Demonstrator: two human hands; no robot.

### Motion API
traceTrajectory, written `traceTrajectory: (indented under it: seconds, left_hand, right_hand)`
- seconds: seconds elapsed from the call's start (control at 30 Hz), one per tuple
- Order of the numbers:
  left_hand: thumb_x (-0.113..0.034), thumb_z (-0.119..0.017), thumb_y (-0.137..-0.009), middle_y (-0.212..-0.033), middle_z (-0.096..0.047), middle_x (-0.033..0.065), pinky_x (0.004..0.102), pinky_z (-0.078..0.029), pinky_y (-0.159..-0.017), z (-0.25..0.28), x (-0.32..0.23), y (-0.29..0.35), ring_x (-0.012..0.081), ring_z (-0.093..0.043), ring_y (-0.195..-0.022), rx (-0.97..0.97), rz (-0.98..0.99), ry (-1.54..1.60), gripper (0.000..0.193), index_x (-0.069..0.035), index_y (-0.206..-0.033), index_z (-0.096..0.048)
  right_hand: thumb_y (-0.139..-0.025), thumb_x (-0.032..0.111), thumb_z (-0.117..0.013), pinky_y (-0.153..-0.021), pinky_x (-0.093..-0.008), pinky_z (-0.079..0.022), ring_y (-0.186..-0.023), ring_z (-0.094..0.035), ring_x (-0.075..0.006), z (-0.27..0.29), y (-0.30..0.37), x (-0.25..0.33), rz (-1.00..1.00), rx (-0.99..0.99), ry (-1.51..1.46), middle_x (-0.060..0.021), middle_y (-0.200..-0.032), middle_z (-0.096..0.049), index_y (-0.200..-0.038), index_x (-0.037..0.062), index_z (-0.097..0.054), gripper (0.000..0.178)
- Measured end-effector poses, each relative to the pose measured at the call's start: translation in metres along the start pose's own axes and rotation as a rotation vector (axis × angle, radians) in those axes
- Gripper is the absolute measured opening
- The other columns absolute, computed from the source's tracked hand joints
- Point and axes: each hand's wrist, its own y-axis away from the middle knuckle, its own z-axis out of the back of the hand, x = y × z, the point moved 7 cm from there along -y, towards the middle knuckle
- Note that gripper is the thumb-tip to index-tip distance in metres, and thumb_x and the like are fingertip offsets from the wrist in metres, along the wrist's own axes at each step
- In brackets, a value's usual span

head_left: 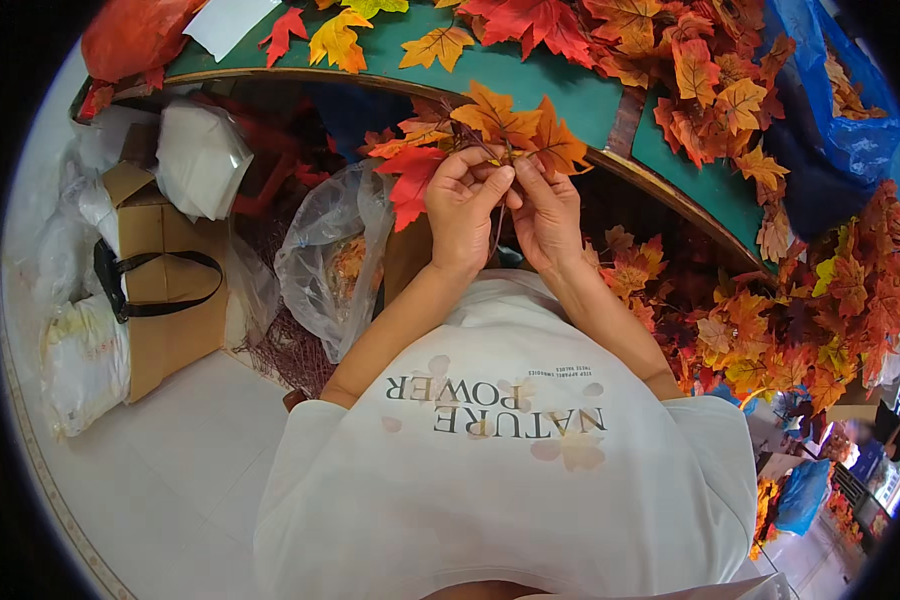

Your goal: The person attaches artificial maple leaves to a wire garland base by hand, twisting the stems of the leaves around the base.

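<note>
In the head view, the left hand (460, 210) and right hand (552, 212) are meeting near the green table (385, 58), fingertips pinching an artificial maple-leaf sprig (500, 118) at its stems. Its orange and red leaves are spreading beyond the fingers, while one thin stem (497, 236) is running down between the palms toward the white T-shirt (510, 480). Neither hand is sitting nearer (both are touching it). Fingers are hiding the exact join.
</note>
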Motion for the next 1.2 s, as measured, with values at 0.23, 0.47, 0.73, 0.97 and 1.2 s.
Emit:
traceTrajectory:
  seconds: [0.23, 0.47, 0.73, 0.97, 1.2]
  left_hand:
    - [0.006, -0.062, -0.080, -0.080, -0.060, 0.0082, 0.0225, -0.048, -0.058, -0.010, -0.005, -0.004, 0.0125, -0.057, -0.062, 0.036, -0.014, -0.065, 0.023, 0.005, -0.102, -0.056]
    - [0.006, -0.062, -0.080, -0.082, -0.060, 0.0084, 0.0224, -0.048, -0.058, -0.009, -0.005, -0.001, 0.0119, -0.056, -0.062, 0.027, -0.013, -0.090, 0.022, 0.005, -0.101, -0.057]
    - [0.009, -0.058, -0.080, -0.085, -0.063, 0.0096, 0.0220, -0.048, -0.057, -0.005, -0.006, -0.003, 0.0118, -0.057, -0.062, 0.017, -0.052, -0.039, 0.022, 0.007, -0.102, -0.057]
    - [0.005, -0.061, -0.081, -0.081, -0.060, 0.0070, 0.0221, -0.045, -0.056, -0.004, -0.003, -0.004, 0.0116, -0.054, -0.060, 0.084, -0.051, -0.082, 0.019, 0.005, -0.099, -0.058]
    - [0.006, -0.058, -0.082, -0.086, -0.061, 0.0070, 0.0205, -0.046, -0.061, -0.006, -0.002, -0.011, 0.0108, -0.056, -0.066, 0.085, -0.020, -0.094, 0.023, 0.005, -0.106, -0.058]
  right_hand:
    - [-0.089, 0.008, -0.058, -0.053, -0.0182, -0.045, -0.068, -0.054, -0.0070, 0.000, 0.000, 0.003, 0.076, 0.001, -0.069, -0.0028, -0.091, -0.062, -0.103, 0.0045, -0.058, 0.015]
    - [-0.089, 0.011, -0.058, -0.056, -0.0173, -0.046, -0.068, -0.055, -0.0073, 0.005, 0.002, -0.002, 0.089, -0.011, -0.080, -0.0032, -0.092, -0.062, -0.100, 0.0053, -0.059, 0.012]
    - [-0.087, 0.001, -0.058, -0.055, -0.0217, -0.046, -0.072, -0.057, -0.0086, 0.014, 0.001, 0.001, 0.140, -0.056, -0.002, 0.0005, -0.088, -0.058, -0.108, 0.0040, -0.054, 0.022]
    - [-0.086, 0.000, -0.060, -0.051, -0.0221, -0.044, -0.061, -0.054, -0.0096, -0.001, 0.002, 0.001, 0.080, 0.033, 0.072, -0.0026, -0.083, -0.061, -0.101, 0.0024, -0.057, 0.016]
    - [-0.085, 0.000, -0.061, -0.057, -0.0211, -0.047, -0.066, -0.056, -0.0092, -0.002, -0.004, 0.010, 0.178, 0.026, 0.072, -0.0030, -0.083, -0.060, -0.092, 0.0039, -0.057, 0.009]
